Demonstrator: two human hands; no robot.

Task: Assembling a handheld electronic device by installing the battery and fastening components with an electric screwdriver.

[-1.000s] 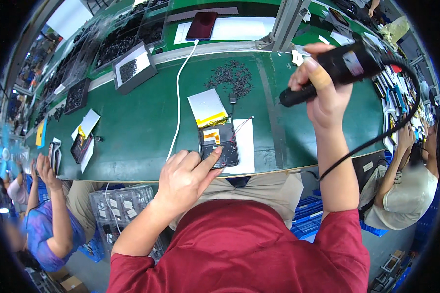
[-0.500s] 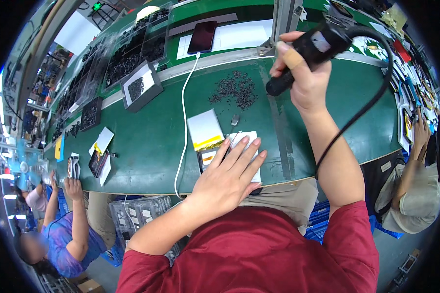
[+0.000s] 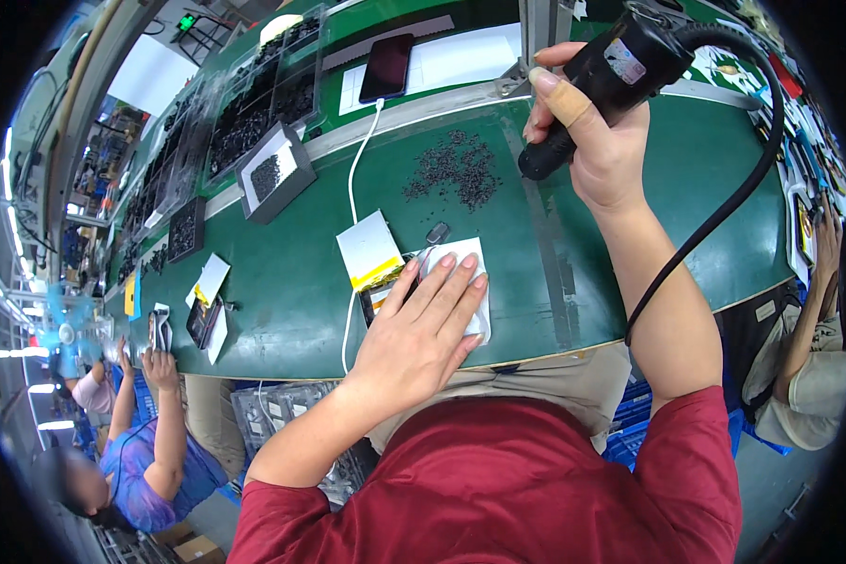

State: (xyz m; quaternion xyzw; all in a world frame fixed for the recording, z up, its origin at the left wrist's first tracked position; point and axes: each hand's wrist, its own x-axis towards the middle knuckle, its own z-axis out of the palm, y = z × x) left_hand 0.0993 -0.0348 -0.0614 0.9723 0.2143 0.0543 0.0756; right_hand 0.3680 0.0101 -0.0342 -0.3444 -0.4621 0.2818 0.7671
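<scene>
My right hand (image 3: 600, 141) is closed around a black corded electric screwdriver (image 3: 620, 70), raised over the table, its narrow nose tilted down to the left; no bit shows. My left hand (image 3: 418, 329) lies palm down, fingers stretched out, on a white sheet (image 3: 475, 291) and an opened phone-like device (image 3: 376, 301) that it partly hides. From the device's far side a white flat battery-like panel (image 3: 368, 246) with a yellow strip sticks out. Just beyond my fingertips rests a small grey metallic piece (image 3: 437, 232). A pile of tiny black parts (image 3: 456, 169) lies farther away.
A white cable (image 3: 352, 179) runs to a dark phone (image 3: 387, 68). At left stand a grey box of small parts (image 3: 277, 174), a black tray (image 3: 186, 228) and another opened device (image 3: 205, 315). Co-workers sit at both sides. A metal post (image 3: 540, 38) rises at the back.
The view has shifted slightly. My left hand, with the device and sheet, has moved a little left, and the panel now lies over the white cable. The screwdriver stays raised in my right hand.
</scene>
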